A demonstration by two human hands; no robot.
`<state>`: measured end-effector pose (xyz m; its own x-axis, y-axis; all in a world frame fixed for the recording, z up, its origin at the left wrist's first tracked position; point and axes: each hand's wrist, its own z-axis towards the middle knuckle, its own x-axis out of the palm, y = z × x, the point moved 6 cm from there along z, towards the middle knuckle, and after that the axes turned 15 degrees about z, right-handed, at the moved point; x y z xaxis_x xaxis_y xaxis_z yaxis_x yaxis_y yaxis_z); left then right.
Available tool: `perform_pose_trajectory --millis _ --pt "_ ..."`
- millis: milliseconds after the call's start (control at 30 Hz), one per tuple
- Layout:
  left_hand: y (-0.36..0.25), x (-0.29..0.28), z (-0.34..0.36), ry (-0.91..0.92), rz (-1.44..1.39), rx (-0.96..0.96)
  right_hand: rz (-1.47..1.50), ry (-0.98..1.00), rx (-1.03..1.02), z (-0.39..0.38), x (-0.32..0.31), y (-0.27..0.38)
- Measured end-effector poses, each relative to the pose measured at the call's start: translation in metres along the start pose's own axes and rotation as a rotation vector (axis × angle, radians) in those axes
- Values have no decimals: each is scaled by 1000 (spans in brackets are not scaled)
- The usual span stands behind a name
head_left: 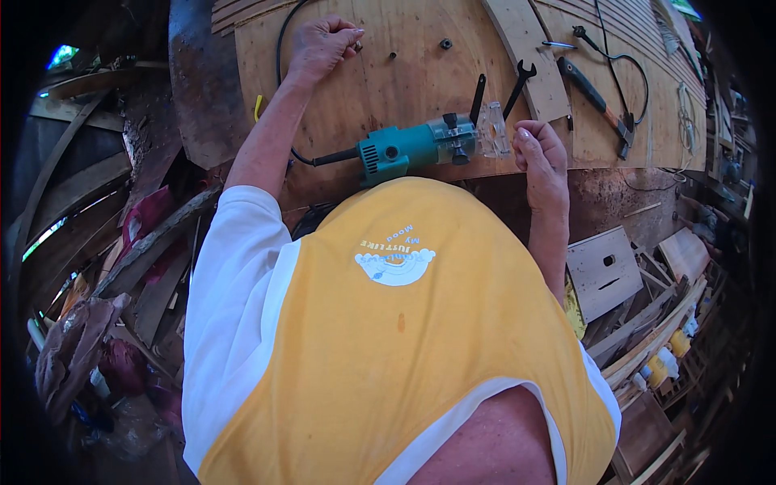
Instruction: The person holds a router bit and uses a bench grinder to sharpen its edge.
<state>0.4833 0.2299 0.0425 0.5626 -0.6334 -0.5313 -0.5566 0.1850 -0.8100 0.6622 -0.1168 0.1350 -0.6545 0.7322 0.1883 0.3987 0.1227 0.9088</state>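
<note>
A teal trim router [396, 153] lies on its side on the plywood worktop [356, 105], its clear plastic base [493, 131] pointing right. My left hand [319, 48] is closed at the far left of the board, pinching a small dark piece [358, 46] that is too small to name. To its right lie a tiny metal sleeve [393, 56] and a dark nut [445, 44]. My right hand [540, 158] is curled closed beside the clear base; whatever its fingers hold is hidden. Near the router's front rest an open-ended wrench [519, 87] and a flat black wrench [478, 97].
A hammer [596, 101] with a black and orange handle lies on the right, beside a corded plug [579, 32] and a thin blue pen-like stick [559, 45]. A loose board [529, 61] crosses the worktop. Scrap wood [606, 275] and cloth [77, 347] lie around below.
</note>
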Motion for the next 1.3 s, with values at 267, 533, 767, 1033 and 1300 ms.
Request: perform_pose_trajectory --millis 267,533,767,1033,1300 --pt "4 2 1 -15 -74 6 17 12 -54 1 13 6" --pt "-46 35 -54 343 -761 -141 -122 140 -189 1 63 22" --pt "-110 55 -115 489 -1013 -72 -75 300 -146 7 104 20" --pt "-133 32 -143 163 -330 436 -156 286 -204 3 97 21" --pt "-127 50 -148 520 -1076 -100 191 184 -255 -17 100 31"
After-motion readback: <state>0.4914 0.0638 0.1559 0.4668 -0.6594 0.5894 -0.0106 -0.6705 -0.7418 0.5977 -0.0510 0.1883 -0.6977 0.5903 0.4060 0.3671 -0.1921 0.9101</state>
